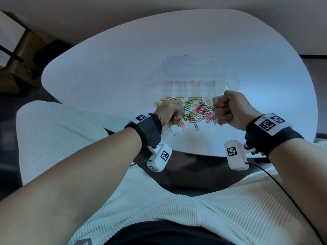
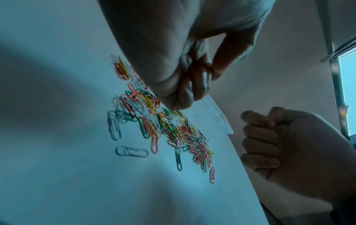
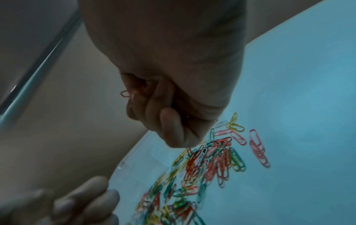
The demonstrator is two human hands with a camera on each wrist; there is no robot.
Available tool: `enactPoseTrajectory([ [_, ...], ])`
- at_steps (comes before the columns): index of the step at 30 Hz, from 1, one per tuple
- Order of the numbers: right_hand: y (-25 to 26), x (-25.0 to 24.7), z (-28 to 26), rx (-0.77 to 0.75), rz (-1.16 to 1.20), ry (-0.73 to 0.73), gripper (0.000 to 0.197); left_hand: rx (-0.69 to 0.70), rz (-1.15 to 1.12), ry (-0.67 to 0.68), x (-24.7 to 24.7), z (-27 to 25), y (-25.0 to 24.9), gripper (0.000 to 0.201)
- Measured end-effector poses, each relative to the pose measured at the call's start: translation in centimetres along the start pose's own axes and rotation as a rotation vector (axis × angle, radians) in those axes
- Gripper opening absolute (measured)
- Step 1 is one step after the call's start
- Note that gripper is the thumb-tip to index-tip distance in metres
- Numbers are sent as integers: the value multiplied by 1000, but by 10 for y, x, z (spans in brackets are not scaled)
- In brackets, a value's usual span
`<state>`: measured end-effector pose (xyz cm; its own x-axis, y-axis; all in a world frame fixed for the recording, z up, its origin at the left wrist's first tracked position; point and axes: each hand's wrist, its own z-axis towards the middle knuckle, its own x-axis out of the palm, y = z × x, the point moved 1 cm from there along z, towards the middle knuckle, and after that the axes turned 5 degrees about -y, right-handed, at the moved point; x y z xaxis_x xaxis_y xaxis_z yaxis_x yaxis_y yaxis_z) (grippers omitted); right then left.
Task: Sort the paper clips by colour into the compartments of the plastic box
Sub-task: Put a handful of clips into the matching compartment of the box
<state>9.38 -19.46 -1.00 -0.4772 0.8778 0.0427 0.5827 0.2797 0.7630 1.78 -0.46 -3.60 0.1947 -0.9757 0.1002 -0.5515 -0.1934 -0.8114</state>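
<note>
A loose pile of coloured paper clips (image 1: 198, 110) (image 2: 159, 121) (image 3: 212, 159) lies on the white table near its front edge. Just behind it stands the clear plastic box (image 1: 194, 84), its compartments showing no clips. My left hand (image 1: 172, 112) (image 2: 192, 85) hovers over the pile's left side in a fist; no clip shows in it. My right hand (image 1: 226, 108) (image 3: 163, 114) is a fist at the pile's right side. It grips pink clips (image 3: 128, 93) that poke out between the curled fingers.
The white table (image 1: 115, 68) is rounded, with its near edge close under my wrists. A few stray clips (image 1: 177, 133) lie near that edge. A brown cardboard box (image 1: 21, 55) stands on the dark floor at far left.
</note>
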Motion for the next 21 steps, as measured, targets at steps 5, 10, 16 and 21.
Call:
enactPoseTrajectory([
  [5, 11, -6, -5, 0, 227, 104, 22, 235, 1014, 3, 1, 1, 4, 15],
  [10, 15, -6, -8, 2, 275, 109, 43, 299, 1264, 77, 0, 5, 17, 28],
  [16, 15, 1, -14, -3, 179, 86, 45, 290, 1407, 87, 4, 13, 19, 26],
  [21, 14, 7, -16, -18, 113, 80, 41, 321, 1571, 157, 11, 18, 12, 18],
])
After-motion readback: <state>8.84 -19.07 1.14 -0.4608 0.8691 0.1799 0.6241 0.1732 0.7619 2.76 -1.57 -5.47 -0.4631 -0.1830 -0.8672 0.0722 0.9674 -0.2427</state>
